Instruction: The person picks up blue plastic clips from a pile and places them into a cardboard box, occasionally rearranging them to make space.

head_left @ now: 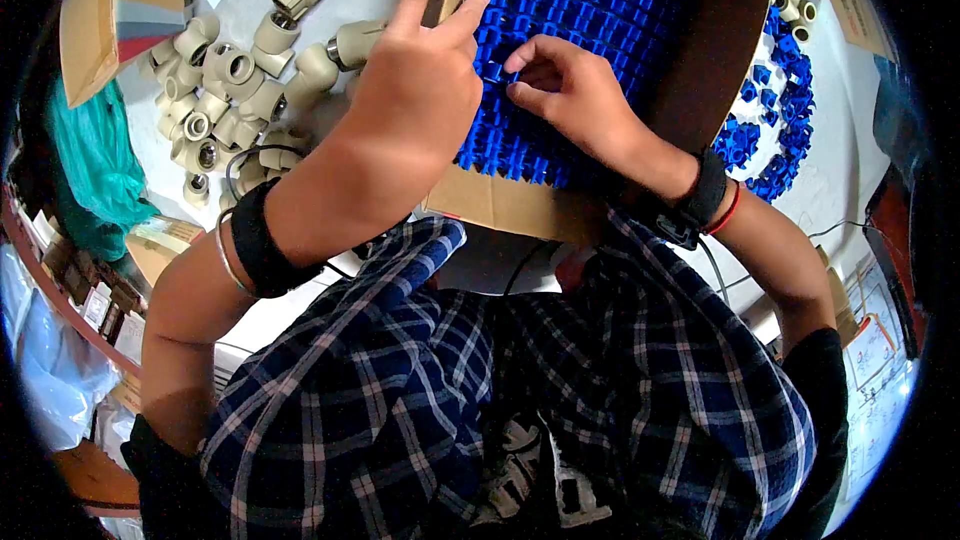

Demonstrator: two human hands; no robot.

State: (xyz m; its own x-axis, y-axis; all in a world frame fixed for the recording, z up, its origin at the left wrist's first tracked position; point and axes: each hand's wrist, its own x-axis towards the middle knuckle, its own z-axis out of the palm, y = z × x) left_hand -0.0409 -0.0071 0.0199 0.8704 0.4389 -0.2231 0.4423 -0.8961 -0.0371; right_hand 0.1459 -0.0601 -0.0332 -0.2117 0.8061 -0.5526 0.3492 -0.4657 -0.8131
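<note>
A cardboard box (520,202) stands in front of me, holding close rows of small blue plastic pieces (570,15). Over the box's left side is my left hand (425,75), open, with its index finger and thumb stretched out and the other fingers hidden from view. My right hand (575,90) reaches in over the rows. Its thumb and index finger are closed around a small blue plastic piece (496,71), partly covered by the fingertips.
Many beige pipe fittings (240,70) lie heaped on the white table to the left, more (790,0) at the far right. Loose blue pieces (775,130) are piled right of the box. A green plastic bag (100,155) hangs at the left, below another cardboard box (125,15).
</note>
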